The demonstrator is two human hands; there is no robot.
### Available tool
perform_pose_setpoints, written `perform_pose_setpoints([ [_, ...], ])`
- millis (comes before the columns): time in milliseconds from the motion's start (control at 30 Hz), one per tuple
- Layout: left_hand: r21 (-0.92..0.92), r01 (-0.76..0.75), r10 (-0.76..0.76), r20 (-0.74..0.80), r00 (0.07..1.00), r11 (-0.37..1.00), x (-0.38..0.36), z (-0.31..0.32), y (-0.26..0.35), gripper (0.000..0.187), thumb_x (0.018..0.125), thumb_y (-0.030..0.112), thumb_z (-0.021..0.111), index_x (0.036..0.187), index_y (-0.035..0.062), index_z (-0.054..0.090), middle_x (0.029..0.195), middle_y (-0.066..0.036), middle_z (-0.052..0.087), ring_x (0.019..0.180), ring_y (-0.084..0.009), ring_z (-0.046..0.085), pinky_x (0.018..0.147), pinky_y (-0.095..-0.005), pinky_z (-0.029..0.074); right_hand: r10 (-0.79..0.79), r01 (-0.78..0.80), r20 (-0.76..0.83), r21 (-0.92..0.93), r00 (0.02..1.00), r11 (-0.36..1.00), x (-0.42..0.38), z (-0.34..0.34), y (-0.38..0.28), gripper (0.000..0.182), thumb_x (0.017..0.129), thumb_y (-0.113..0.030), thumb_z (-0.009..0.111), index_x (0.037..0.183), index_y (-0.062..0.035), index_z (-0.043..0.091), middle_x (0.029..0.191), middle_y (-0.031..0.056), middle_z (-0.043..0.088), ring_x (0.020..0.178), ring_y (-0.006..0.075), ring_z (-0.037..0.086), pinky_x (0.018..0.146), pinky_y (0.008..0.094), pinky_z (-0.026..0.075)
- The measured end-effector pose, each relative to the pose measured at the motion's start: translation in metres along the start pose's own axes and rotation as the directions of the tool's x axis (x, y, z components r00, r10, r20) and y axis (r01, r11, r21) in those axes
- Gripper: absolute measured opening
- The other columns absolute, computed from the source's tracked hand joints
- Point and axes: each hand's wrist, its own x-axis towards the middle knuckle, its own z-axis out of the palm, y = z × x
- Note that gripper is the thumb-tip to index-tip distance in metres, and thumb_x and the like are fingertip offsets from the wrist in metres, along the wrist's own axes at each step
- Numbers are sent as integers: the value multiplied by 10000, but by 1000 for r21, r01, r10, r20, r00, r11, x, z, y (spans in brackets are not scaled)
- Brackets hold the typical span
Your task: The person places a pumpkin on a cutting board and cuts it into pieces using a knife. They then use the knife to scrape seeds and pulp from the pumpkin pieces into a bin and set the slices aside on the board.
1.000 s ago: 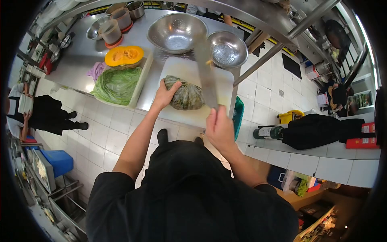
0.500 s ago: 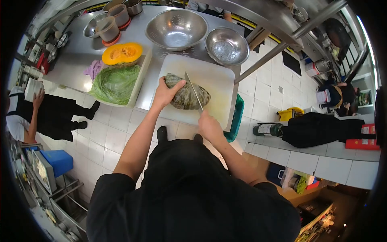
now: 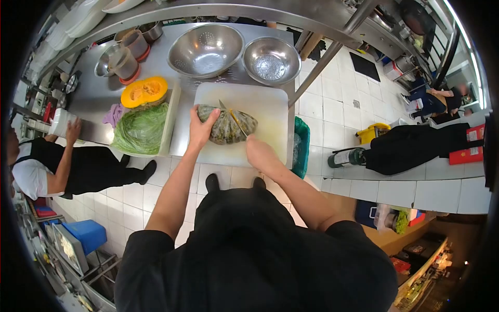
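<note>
A mottled green pumpkin piece (image 3: 221, 130) lies rind up on a white cutting board (image 3: 273, 112). My left hand (image 3: 201, 126) is wrapped round its left end, with the thumb on top. My right hand (image 3: 261, 154) is closed on the handle of a knife (image 3: 233, 119), its blade sunk into the rind across the middle of the piece. Orange flesh shows along the cut beside the blade. How deep the edge reaches is hidden inside the pumpkin.
Left of the board, a pale bin (image 3: 174, 117) holds leafy greens (image 3: 140, 130) and a cut pumpkin half (image 3: 144, 91). A metal colander (image 3: 205, 52) and a bowl (image 3: 271, 61) stand behind. A shelf post (image 3: 327, 65) rises at right, a green basket (image 3: 302, 140) below. A co-worker (image 3: 88, 166) stands left.
The knife has gone deeper into the pumpkin, and orange flesh now shows along the cut. My left hand keeps its grip. The co-worker at left has come closer to the table.
</note>
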Motion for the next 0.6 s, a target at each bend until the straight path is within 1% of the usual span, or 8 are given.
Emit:
perform_pose_setpoints([
  [67,-46,125,-124,18,992,991,-10,6,3,1130,831,631,827,1527,-110,333,1403,-308,584,1299,-353,593,1106,-416,457,9,-9,2,-7,1000,1000,-11,-13,-7,230,987,-54,466,1100,125,555,845,307,722,797,463,738,701,560,586],
  [167,-58,71,-69,47,997,996,-13,9,7,1150,829,659,813,1526,-118,333,1408,-307,582,1303,-354,589,1106,-410,455,-2,2,-7,-15,1000,1000,0,10,10,203,966,-43,482,1067,113,563,838,309,722,787,462,741,702,547,595],
  [233,-26,162,-160,74,984,986,-20,5,-8,1149,833,679,795,1528,-113,336,1416,-299,577,1305,-347,588,1107,-401,453,8,-8,-6,15,1000,1000,-24,36,16,182,954,-39,492,1045,101,566,837,308,724,783,461,743,704,540,599],
  [300,-75,176,-170,81,982,982,-7,2,-2,1141,844,689,777,1528,-113,341,1429,-295,572,1306,-341,588,1109,-398,453,-36,34,-33,-48,999,998,-9,35,17,198,958,-40,497,1067,112,564,832,290,728,768,449,746,691,530,602],
  [333,-87,198,-190,92,977,976,-7,1,-1,1138,847,690,774,1531,-101,325,1421,-294,561,1286,-348,595,1098,-399,462,-11,11,2,-58,1000,998,-7,34,17,274,968,-50,491,1171,124,553,864,282,735,793,439,749,717,539,598],
  [367,-87,195,-188,86,978,977,-7,-1,-1,1138,847,690,774,1531,-101,325,1421,-294,561,1286,-348,595,1098,-399,462,-17,17,1,-58,1000,998,-4,33,19,274,968,-50,491,1171,124,553,864,282,735,793,439,749,717,539,598],
  [433,-195,381,-358,145,922,904,-14,-7,13,1147,846,685,780,1539,-83,285,1398,-294,548,1265,-357,601,1088,-404,471,70,-70,59,0,996,998,-2,28,20,309,966,-64,492,1229,91,538,908,292,735,838,444,747,752,550,590],
  [600,-247,366,-372,24,928,897,-30,-4,10,1120,844,655,806,1520,-61,270,1387,-281,520,1254,-327,573,1067,-395,466,148,-149,72,10,986,989,-12,11,19,262,957,-117,514,1169,36,534,921,288,735,864,455,743,766,562,581],
])
